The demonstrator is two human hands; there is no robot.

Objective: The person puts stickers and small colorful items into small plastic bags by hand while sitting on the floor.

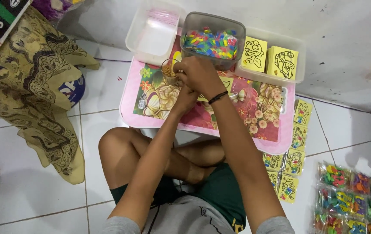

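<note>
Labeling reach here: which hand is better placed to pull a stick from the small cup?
Right, probably. The right hand sits over the cup of sticks, its fingers at the rim. The left hand lies lower, under the right wrist, farther from the cup and partly hidden.

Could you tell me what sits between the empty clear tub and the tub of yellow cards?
In the head view, a clear tub of colourful small pieces stands between the empty clear tub and the tub of yellow cards.
</note>
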